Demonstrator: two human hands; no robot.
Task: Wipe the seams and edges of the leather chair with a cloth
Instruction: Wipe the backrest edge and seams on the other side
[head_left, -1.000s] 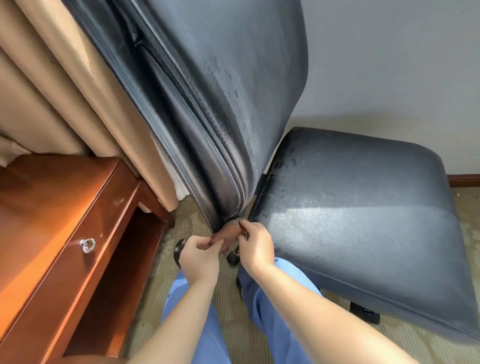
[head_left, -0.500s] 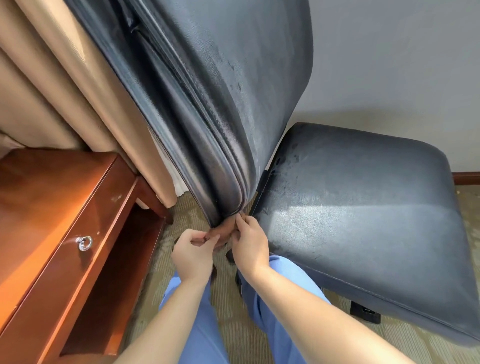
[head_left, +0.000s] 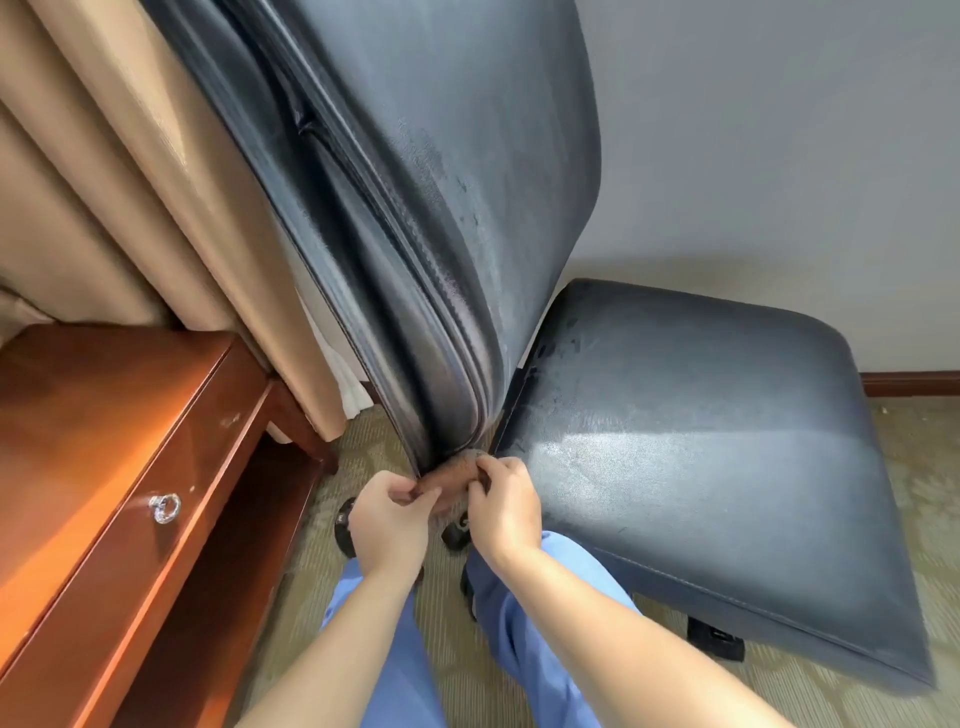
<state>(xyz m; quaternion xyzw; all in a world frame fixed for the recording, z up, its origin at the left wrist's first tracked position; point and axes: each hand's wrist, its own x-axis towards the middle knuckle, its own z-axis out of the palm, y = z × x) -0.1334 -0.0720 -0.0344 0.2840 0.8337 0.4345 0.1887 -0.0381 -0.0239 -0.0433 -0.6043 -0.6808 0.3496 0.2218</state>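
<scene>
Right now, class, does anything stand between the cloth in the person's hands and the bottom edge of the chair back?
Nothing visible: both hands, left hand and right hand, hold the cloth right against the chair back.

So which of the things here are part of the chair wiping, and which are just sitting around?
Part of the job:
- brown cloth, pinched by both hands at the backrest's bottom edge
- left hand
- right hand
- leather chair

Just around:
- wooden desk with its drawer ring pull
- beige curtain

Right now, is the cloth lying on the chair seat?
No, both hands pinch the cloth under the backrest corner.
</scene>
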